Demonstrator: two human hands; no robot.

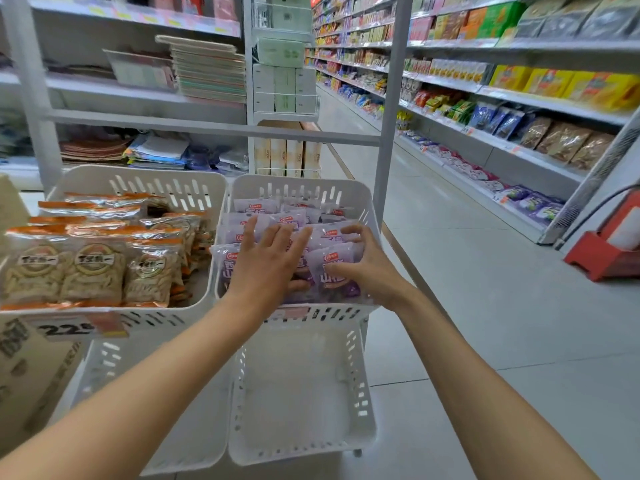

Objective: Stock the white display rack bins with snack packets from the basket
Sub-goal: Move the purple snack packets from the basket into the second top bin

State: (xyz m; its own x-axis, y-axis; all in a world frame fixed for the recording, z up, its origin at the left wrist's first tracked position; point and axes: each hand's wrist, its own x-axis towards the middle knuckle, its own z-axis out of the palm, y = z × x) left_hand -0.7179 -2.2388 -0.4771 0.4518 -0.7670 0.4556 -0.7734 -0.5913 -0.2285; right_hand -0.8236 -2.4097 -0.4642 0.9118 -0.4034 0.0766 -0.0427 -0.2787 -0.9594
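Note:
A white display rack holds two upper bins. The right bin (360,199) is filled with several purple snack packets (256,206). My left hand (266,258) lies flat on those packets with fingers straight and spread. My right hand (363,265) curls round one purple packet (337,268) at the bin's front right, thumb on its front face. The left bin (138,183) carries several orange-edged snack packets (93,268). No basket is in view.
Two lower white bins (356,396) sit under the upper ones, showing no packets. A price tag (69,329) hangs on the left bin's front. The rack's post (391,133) rises right of the bins. Stocked shelves (519,98) line the aisle; a red stand (602,251) is at right.

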